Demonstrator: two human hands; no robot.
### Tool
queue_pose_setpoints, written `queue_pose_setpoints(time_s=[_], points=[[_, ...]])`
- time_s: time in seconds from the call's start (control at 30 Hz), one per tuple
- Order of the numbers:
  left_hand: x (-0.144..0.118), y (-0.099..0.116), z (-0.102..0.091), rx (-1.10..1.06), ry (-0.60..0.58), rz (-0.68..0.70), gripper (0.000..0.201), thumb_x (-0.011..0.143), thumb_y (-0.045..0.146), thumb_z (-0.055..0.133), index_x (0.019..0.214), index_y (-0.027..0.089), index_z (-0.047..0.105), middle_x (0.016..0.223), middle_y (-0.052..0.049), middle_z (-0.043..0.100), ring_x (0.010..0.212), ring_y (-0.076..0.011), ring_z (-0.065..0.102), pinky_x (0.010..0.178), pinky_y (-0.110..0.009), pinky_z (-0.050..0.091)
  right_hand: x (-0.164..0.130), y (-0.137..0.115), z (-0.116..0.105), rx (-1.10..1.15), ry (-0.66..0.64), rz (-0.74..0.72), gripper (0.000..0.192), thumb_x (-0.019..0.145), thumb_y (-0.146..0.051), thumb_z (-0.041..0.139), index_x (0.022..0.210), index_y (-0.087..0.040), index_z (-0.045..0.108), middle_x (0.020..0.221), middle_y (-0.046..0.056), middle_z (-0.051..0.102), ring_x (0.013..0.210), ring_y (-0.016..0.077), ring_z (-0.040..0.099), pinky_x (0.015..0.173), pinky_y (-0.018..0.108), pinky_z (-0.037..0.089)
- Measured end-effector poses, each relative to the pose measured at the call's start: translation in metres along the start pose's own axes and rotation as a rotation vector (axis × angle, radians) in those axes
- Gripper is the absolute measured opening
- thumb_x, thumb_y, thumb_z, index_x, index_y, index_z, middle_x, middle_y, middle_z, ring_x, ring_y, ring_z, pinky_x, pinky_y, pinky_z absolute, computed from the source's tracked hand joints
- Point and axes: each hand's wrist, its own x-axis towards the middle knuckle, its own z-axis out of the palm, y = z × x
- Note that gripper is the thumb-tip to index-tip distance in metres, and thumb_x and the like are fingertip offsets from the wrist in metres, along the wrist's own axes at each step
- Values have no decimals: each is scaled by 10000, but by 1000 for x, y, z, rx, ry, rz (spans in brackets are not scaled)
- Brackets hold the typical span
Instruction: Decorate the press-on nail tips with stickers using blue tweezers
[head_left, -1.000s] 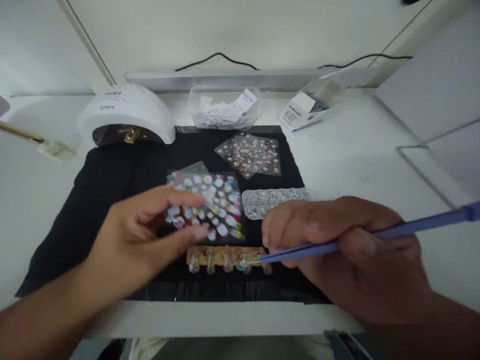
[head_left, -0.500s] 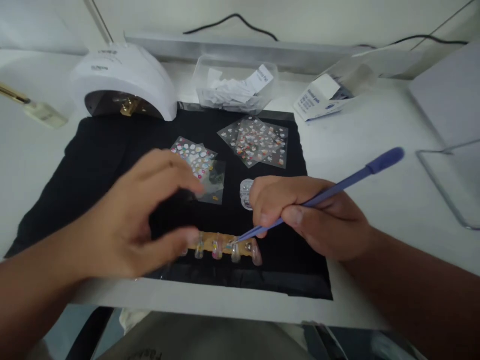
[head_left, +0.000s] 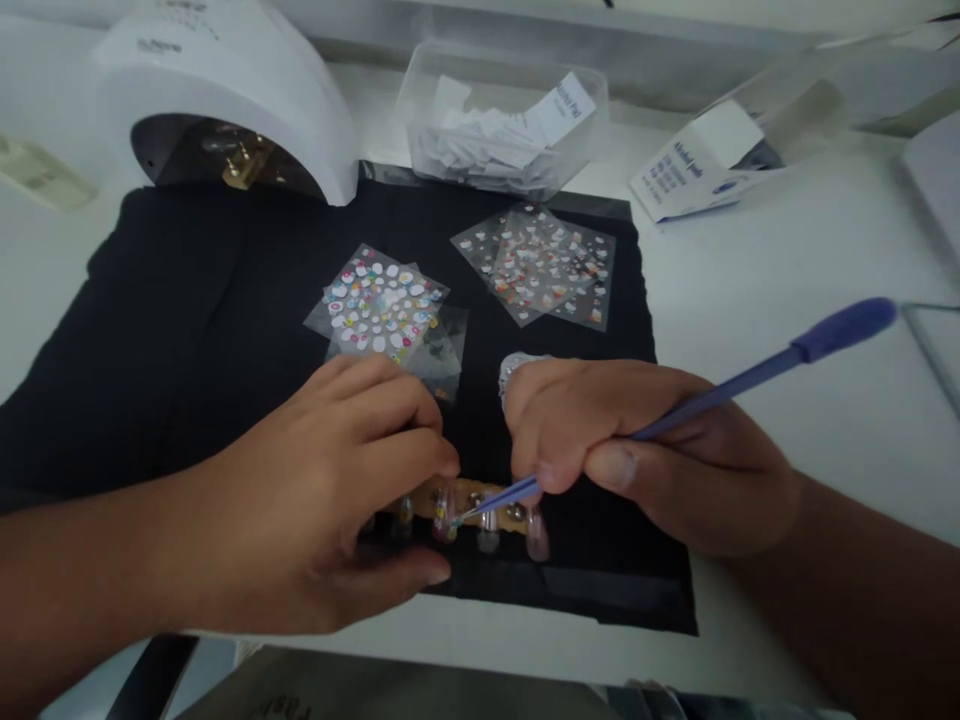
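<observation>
My right hand [head_left: 600,450] grips slim blue tweezers [head_left: 712,400] with a thick rounded back end. Their fine tip meets a clear false nail [head_left: 445,520] bearing small coloured decorations. Several such nails stand in a row on a tan strip [head_left: 425,497]. Around the strip's left part is my left hand [head_left: 322,490], fingers curled above and thumb below, apart and with nothing seen between them. It hides the left end of the row. A small clear-and-silver item [head_left: 517,370] lies partly behind my right knuckles.
A black mat [head_left: 247,280] lies under everything. Sticker sheets [head_left: 382,300] lie left of centre, more sheets [head_left: 547,265] behind right. At the back stand a white nail lamp [head_left: 225,80], a clear tub [head_left: 502,180] of sachets and an alcohol pad box [head_left: 694,170].
My left hand has moved right and down to the strip, its finger and thumb closer together. The tweezers' tip has shifted left to the middle nail. The view has moved closer.
</observation>
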Motion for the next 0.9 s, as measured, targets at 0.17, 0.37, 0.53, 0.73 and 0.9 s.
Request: queue_pose_setpoints(time_s=[0.17,0.37,0.53,0.73,0.9], points=[[0,-1,1,-9,-5,13,197,813,239,737,979,194,642,972,-24,592,931,-223,522,789,-384,380,-1,0,-1,-58,-8,17,300,1019,-288,489,836,-115,652,718,36,693,685,119,649,710,292,509],[-2,-1,2,-24,-10,1,170,823,220,729,965,195,639,945,-8,597,918,-212,515,788,-387,370,-4,-1,0,-13,3,76,282,1015,-307,496,861,-128,650,776,24,685,670,123,684,706,296,518],[0,-1,2,-16,-5,14,164,822,214,730,947,196,625,940,-8,593,911,-209,513,778,-382,377,-3,-1,0,-39,-5,65,283,1018,-296,491,850,-131,648,704,19,695,679,123,673,729,292,506],[1,-1,2,-11,0,19,145,836,205,707,942,201,610,932,-3,596,894,-207,521,763,-385,382,-3,-1,0,-35,14,75,294,1011,-322,506,842,-129,650,737,19,693,661,119,678,731,300,507],[-1,-2,3,-14,0,18,141,839,215,708,943,208,614,928,0,594,889,-205,522,755,-381,390,-3,-2,-1,-40,0,83,293,1017,-315,493,849,-130,647,725,11,689,657,116,681,737,299,510]])
